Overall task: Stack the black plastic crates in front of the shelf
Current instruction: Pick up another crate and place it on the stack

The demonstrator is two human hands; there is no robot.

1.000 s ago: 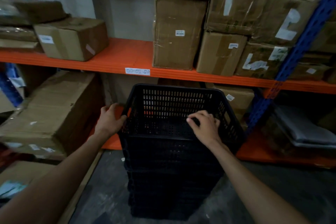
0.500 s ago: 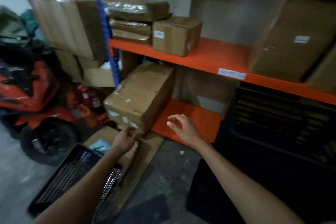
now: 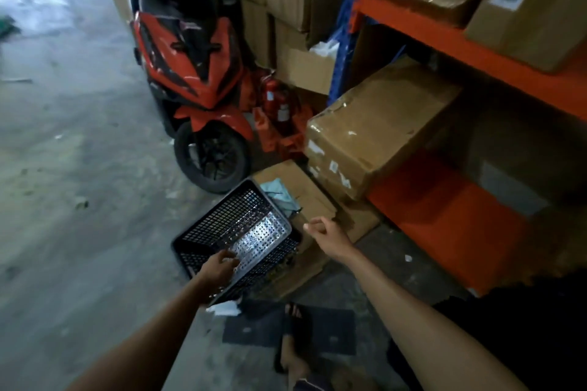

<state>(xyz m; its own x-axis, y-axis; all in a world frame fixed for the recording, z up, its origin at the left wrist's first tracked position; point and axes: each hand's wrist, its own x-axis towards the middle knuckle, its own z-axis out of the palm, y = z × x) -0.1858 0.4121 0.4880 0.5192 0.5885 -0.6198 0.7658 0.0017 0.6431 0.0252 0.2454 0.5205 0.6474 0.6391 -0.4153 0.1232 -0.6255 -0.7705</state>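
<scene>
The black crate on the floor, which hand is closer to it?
Left. The left hand is on the black crate, its fingers at the near rim. The right hand hangs just beside its right edge, not touching.

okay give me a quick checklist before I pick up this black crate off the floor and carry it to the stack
1. Left hand on the black crate: ok, fingers at its near rim.
2. Right hand on the crate: not ok, it hangs loosely curled beside it, apart.
3. Crate empty: ok, only mesh shows inside.
4. Crate free to lift: ok, it lies tilted over flattened cardboard, with nothing on it.
5. Scooter clearance: ok, its front wheel stands behind the crate, not touching.
6. Stack ready: cannot tell, only a dark edge shows at right.
</scene>
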